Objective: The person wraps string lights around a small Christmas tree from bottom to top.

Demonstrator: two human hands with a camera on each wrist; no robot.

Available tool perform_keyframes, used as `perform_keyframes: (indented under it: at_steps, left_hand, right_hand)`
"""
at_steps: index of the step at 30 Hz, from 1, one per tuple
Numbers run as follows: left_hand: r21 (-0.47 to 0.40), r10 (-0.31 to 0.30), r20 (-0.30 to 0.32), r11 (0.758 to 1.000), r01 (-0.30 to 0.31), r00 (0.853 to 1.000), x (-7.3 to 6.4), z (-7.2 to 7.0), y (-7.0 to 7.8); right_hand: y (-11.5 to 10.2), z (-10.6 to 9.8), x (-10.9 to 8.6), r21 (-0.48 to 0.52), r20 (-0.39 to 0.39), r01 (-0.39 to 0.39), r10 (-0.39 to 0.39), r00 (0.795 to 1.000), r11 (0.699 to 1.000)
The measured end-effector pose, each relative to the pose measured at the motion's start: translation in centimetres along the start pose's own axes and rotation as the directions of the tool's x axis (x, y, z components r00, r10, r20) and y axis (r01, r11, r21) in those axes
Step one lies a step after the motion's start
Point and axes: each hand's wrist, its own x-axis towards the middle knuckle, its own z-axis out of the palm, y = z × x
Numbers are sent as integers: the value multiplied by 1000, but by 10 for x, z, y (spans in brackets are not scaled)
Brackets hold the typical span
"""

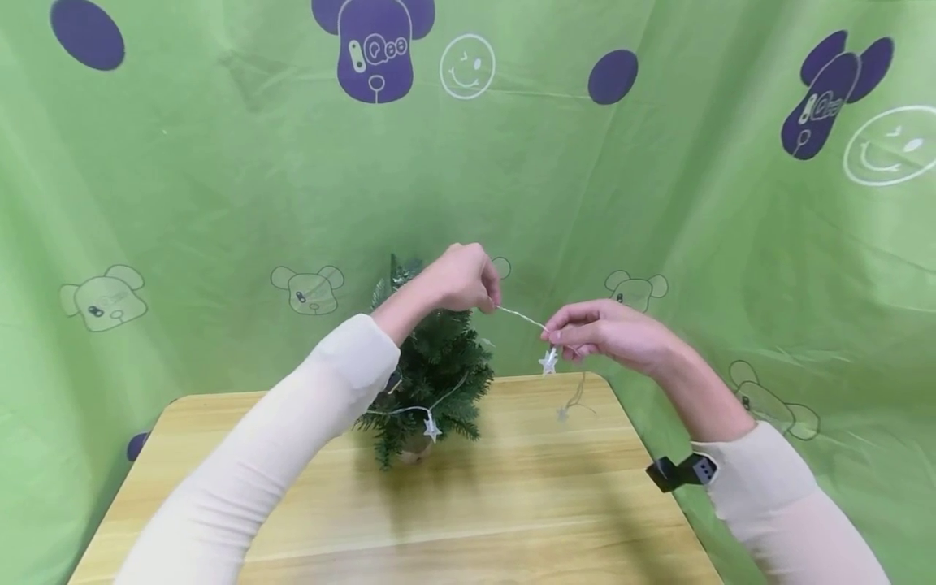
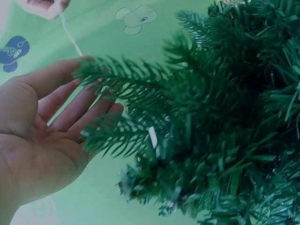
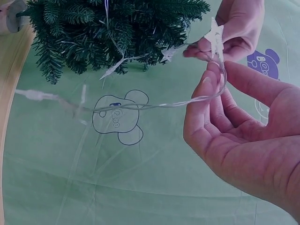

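A small green artificial Christmas tree point(image 1: 448, 357) stands on the table, with a clear wire and a star light point(image 1: 431, 426) across its lower front. Beside the tree's upper right, my left hand point(image 1: 468, 280) pinches the star string lights point(image 1: 522, 316) at the fingertips. In the left wrist view, branch tips partly cover the left fingers point(image 2: 75, 110). To the right, my right hand point(image 1: 610, 333) pinches the same wire between thumb and fingers, and a short span runs between the hands. A star point(image 1: 548, 361) hangs just under the right fingertips. The loose end point(image 3: 159, 106) dangles below that hand.
The wooden table point(image 1: 512, 520) has its far edge just behind the tree. A green printed cloth point(image 1: 219, 179) hangs at the back and sides. A black strap device point(image 1: 680, 471) sits at the right sleeve. The tree's base point(image 1: 415, 451) is partly covered by branches.
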Motion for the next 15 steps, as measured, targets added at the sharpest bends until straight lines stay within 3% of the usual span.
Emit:
perform_keyframes:
  at_steps: [9,15]
  left_hand:
    - [-125,-48,-90,992,36,995,-13,-36,-10]
    - [-173,-77,-138,984,53,987,-25,-52,-24]
  right_hand:
    - [-1,0,-1,15,22,35,-35,999,999]
    - [-9,4,-3,1,71,69,-69,995,998]
